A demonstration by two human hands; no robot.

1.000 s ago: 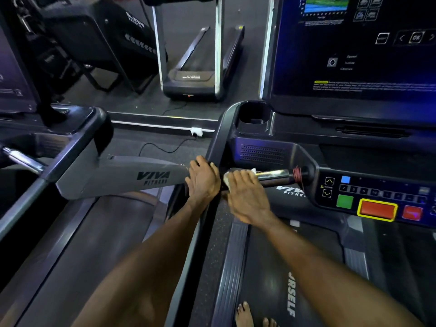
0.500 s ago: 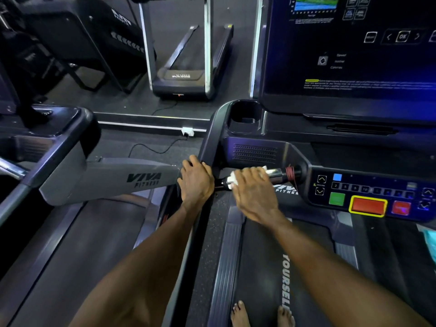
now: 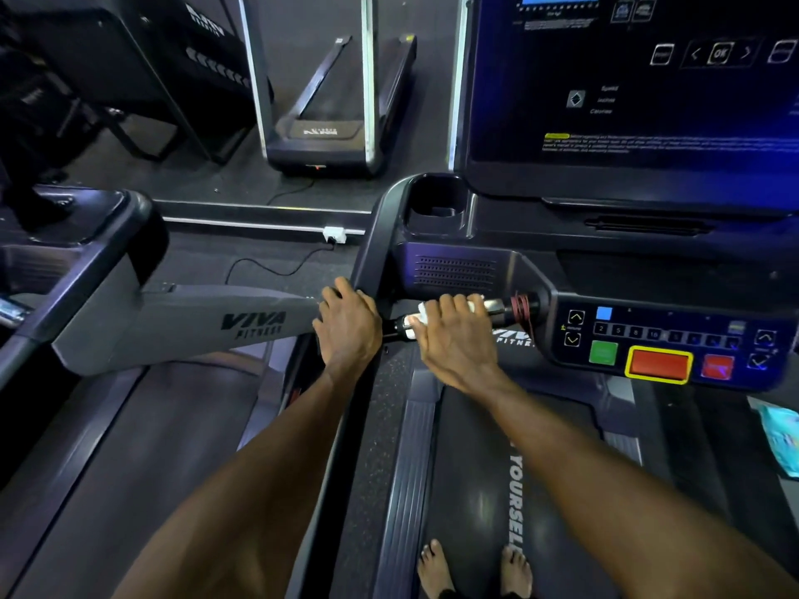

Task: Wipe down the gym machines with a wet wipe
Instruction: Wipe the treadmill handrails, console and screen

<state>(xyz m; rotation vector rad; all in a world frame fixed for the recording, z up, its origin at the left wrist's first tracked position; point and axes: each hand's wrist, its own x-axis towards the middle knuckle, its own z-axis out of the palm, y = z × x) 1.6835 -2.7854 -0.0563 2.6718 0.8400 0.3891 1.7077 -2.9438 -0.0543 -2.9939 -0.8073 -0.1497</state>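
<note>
At the centre of the head view, the right hand curls its fingers over a white wet wipe, clamping it round the chrome handlebar beside the control panel. Just left, the left hand grips the dark side rail.

Right hand with white wipe now farther right along chrome handlebar, nearer console.
</note>
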